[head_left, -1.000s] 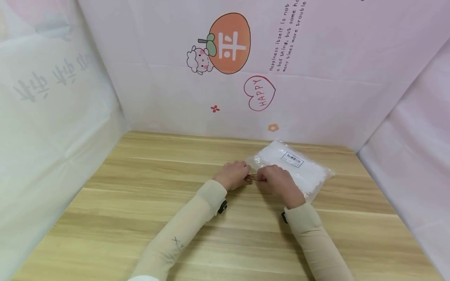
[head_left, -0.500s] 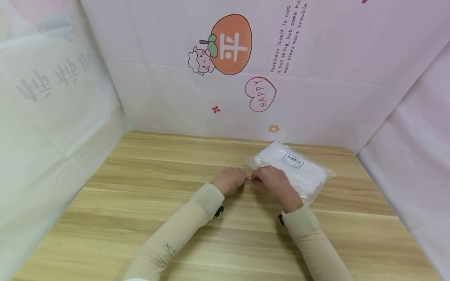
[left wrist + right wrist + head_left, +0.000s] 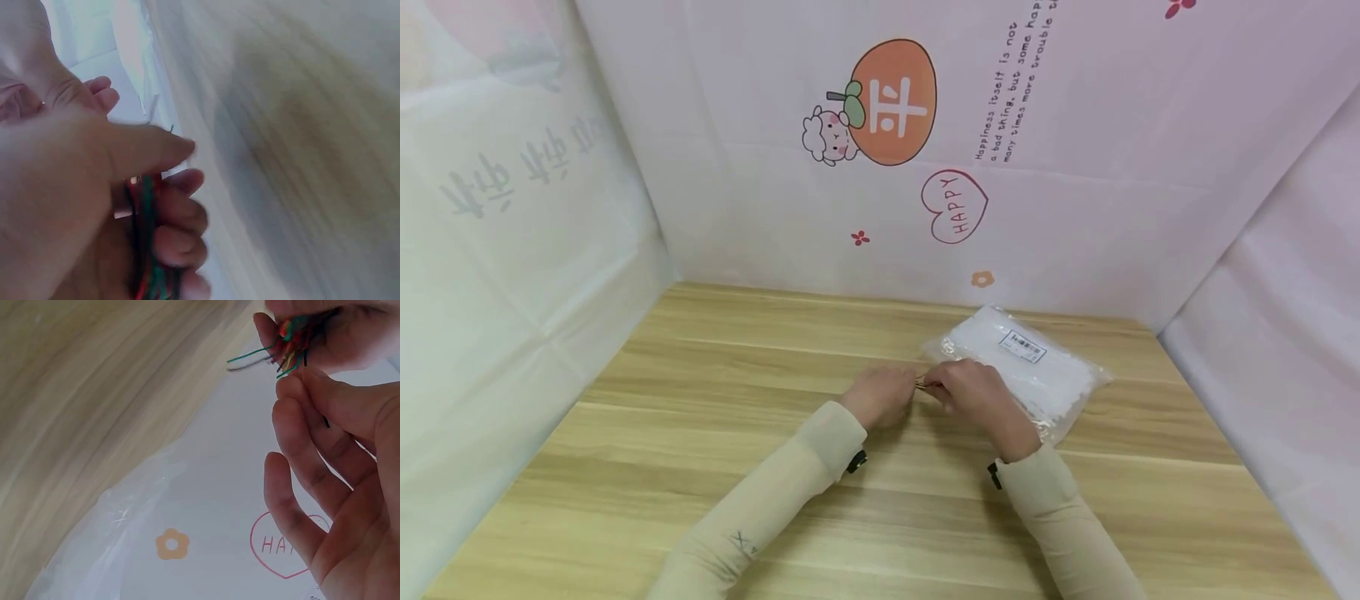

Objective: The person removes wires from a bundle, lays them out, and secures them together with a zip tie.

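In the head view my left hand (image 3: 883,395) and right hand (image 3: 976,402) are close together over the table, a short length of thin wires (image 3: 919,383) showing between them. The left wrist view has the left hand (image 3: 87,181) gripping a bundle of thin red, green and black wires (image 3: 149,244), fingers curled round it. Loose wire ends (image 3: 253,357) fan out of that bundle in the right wrist view. There the right hand (image 3: 340,462) pinches at the ends with thumb and index finger. A dark wire tip (image 3: 326,421) pokes out below its thumb.
A clear plastic bag (image 3: 1060,379) with white contents and a barcode label (image 3: 1022,346) lies beside and behind the right hand. The wood-grain table (image 3: 700,400) is bounded by a printed cloth (image 3: 775,225) at the back and cloth on both sides.
Both hands have shifted a little to the left and nearer the person, staying close together. The stretch of wire seen between them has changed shape. The bag has stayed in place.
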Available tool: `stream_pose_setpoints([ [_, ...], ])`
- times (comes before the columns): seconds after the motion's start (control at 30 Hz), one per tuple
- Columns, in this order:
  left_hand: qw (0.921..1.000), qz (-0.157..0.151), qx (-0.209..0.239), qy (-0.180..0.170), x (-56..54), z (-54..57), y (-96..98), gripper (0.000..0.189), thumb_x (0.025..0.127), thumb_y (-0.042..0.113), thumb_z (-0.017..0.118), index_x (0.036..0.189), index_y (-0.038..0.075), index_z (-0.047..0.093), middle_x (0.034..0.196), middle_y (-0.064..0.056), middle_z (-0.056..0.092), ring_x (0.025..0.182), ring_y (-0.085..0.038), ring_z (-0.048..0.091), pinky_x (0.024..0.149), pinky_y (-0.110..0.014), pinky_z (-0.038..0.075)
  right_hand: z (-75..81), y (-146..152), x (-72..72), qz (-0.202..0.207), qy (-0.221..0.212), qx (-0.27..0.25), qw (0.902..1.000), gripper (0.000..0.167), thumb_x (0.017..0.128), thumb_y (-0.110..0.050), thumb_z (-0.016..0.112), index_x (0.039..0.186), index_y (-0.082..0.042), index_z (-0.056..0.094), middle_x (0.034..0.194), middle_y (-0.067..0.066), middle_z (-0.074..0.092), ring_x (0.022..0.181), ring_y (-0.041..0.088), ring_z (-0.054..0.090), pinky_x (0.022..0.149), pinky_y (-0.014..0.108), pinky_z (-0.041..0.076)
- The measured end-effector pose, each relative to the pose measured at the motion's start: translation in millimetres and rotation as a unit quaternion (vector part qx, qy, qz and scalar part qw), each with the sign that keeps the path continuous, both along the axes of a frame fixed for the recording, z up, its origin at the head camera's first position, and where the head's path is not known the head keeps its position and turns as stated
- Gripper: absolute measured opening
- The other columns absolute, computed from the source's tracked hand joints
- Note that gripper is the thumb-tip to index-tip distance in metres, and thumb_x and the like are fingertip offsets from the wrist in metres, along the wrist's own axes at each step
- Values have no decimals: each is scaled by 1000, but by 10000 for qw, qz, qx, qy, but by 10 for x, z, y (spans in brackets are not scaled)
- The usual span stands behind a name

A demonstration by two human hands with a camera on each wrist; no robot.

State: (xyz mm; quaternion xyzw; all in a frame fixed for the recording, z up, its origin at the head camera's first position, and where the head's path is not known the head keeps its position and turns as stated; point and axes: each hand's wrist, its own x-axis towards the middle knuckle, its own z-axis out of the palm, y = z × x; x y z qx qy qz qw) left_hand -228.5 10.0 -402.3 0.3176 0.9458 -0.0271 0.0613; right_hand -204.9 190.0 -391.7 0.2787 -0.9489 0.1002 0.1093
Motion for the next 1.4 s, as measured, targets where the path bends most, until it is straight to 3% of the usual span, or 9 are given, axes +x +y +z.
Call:
stream_pose_setpoints([
  [0.17, 9981, 166, 477, 346, 13, -44, -42, 17, 106, 24, 63, 93, 14, 65, 82, 1, 65, 71, -12, 55, 63, -33, 56, 2, -22, 30, 156, 181, 22, 9997, 4, 93, -14, 81, 96, -18, 81, 91, -6, 80, 77, 12, 72, 64, 34, 59],
  [0.3, 9949, 131, 752, 659, 39, -68, -94, 31, 103, 25, 64, 73, 17, 56, 69, 4, 51, 62, -11, 45, 54, -31, 47, -3, -34, 43, 279, 298, 41, 9992, 2, 94, -16, 81, 93, -18, 80, 89, -6, 79, 73, 11, 71, 61, 33, 57],
  [0.43, 9927, 21, 840, 870, 75, -82, -135, 32, 100, 23, 65, 70, 18, 55, 68, 4, 50, 61, -11, 44, 54, -30, 46, -6, -36, 51, 331, 234, 46, 9992, 7, 90, -13, 83, 89, -19, 78, 84, -6, 77, 69, 9, 67, 60, 31, 55],
  [0.63, 9932, 20, 736, 898, 119, -71, -158, 25, 101, 25, 65, 78, 16, 64, 73, 2, 62, 63, -14, 53, 58, -34, 53, 4, -45, 92, 322, 334, 143, 9988, 16, 84, -19, 90, 97, -22, 81, 94, -9, 76, 79, 10, 71, 64, 30, 57],
  [0.83, 9937, -47, 619, 937, 137, -75, -174, 34, 103, 23, 61, 70, 17, 57, 66, 4, 48, 60, -12, 42, 54, -29, 46, 24, -100, 126, 431, 634, 147, 9969, 6, 90, -22, 84, 96, -23, 81, 94, -10, 77, 80, 8, 71, 66, 29, 57],
  [0.97, 9949, -78, 634, 784, 159, -84, -201, 43, 108, 27, 58, 66, 19, 50, 66, 4, 42, 60, -12, 39, 52, -28, 41, 1, -135, 123, 557, 700, 147, 9959, 4, 90, -21, 84, 91, -23, 80, 91, -12, 78, 73, 5, 67, 60, 25, 53],
  [1.17, 9955, -188, 847, 373, 167, -90, -271, 47, 112, 35, 50, 66, 21, 46, 66, 4, 45, 62, -12, 42, 56, -30, 42, -30, -126, 84, 841, 913, -50, 9922, 19, 87, -9, 83, 78, -23, 73, 77, -13, 73, 58, 2, 45, 50, 19, 36],
  [1.3, 9953, -93, 965, 70, 152, -78, -364, 45, 113, 34, 46, 70, 21, 49, 65, 4, 42, 62, -12, 43, 59, -32, 45, -6, -55, 56, 836, 820, -241, 9928, 34, 74, 11, 62, 67, -22, 58, 63, -14, 53, 57, 2, 35, 50, 20, 27],
  [1.4, 9951, 100, 984, -9, 149, -68, -463, 44, 112, 33, 48, 71, 20, 52, 65, 4, 43, 63, -13, 45, 63, -34, 48, 21, 15, 50, 734, 696, -363, 9942, 35, 68, 15, 52, 65, -20, 52, 61, -13, 41, 57, 3, 32, 52, 21, 26],
])
